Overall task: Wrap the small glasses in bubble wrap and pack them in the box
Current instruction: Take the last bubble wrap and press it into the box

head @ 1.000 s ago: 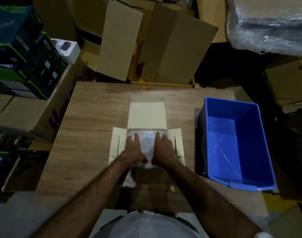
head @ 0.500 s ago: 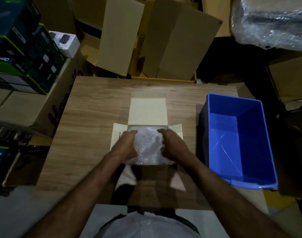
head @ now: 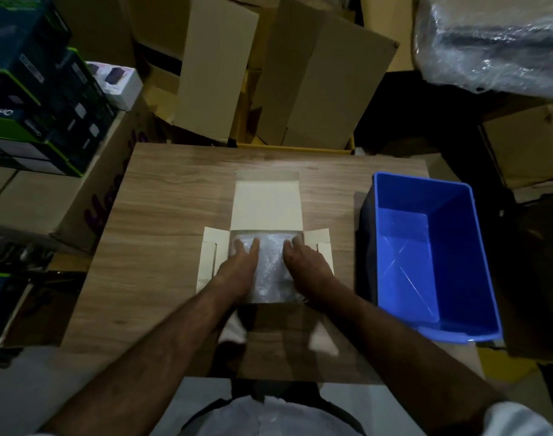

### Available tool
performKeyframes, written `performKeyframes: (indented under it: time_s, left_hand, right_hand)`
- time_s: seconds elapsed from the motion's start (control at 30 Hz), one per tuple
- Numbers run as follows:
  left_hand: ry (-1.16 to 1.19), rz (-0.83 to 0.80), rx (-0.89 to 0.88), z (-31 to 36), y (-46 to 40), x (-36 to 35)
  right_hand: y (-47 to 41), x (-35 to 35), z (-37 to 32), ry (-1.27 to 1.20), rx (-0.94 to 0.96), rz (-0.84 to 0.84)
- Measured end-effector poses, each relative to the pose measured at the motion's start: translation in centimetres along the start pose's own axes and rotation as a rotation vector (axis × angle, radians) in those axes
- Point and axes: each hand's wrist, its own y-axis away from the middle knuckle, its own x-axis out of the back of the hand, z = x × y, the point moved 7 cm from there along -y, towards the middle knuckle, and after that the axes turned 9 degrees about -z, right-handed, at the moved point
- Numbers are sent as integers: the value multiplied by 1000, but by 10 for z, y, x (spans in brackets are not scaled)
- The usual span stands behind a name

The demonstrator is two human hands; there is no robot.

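A small cream cardboard box (head: 265, 206) lies open at the middle of the wooden table (head: 162, 234), its lid flap folded away from me and its side flaps spread out. Crumpled bubble wrap (head: 270, 265) fills the box; any glasses under it are hidden. My left hand (head: 239, 269) presses flat on the left part of the wrap with straight fingers. My right hand (head: 306, 265) presses on the right part, fingers stretched forward.
A blue plastic bin (head: 426, 256) stands on the table's right side. Tall cardboard cartons (head: 319, 77) lean behind the far edge. Stacked dark product boxes (head: 33, 89) sit on cartons at the left. A plastic-wrapped bundle (head: 495, 36) is at the top right.
Half a second ago both hands curled round the sides of the bubble wrap in the box. Now their fingers lie straight on top of it, pressing it down.
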Motion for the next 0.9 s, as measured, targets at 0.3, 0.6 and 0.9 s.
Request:
performKeyframes:
  time_s: [0.3,0.6,0.9]
  left_hand:
    - [268,-175,48,-15,-5,2]
    - [80,-124,59,-4,-11,-11]
    - [196,-31,39,-2,7,-20]
  right_hand:
    - [-2,-6,-3,-120,-48,-74]
    - [-6,-31,-5,-83,-28,-123]
    - [4,-28,-12,-84,-31,-130]
